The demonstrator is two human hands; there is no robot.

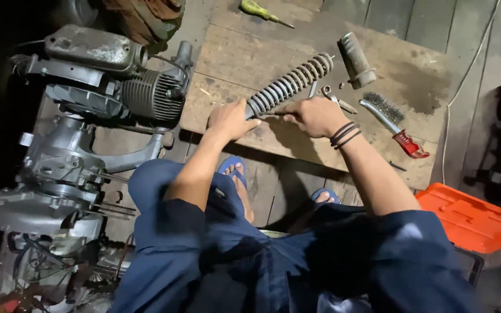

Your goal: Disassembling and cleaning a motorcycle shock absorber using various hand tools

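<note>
My left hand (230, 120) clenches the lower end of the coil spring (290, 84) on the wooden board (233, 52); my right hand (315, 116) pinches a thin tool beside it. Heavy, stiff, greasy, I reckon; grip the ends.

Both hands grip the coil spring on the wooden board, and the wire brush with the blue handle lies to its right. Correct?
Not quite: in the head view the wire brush has a red handle, not blue. The left hand and right hand do grip the coil spring on the wooden board.

Head camera, looking straight down.
Close above the wooden board (244, 55), lap and engine (88, 110) in frame.
</note>
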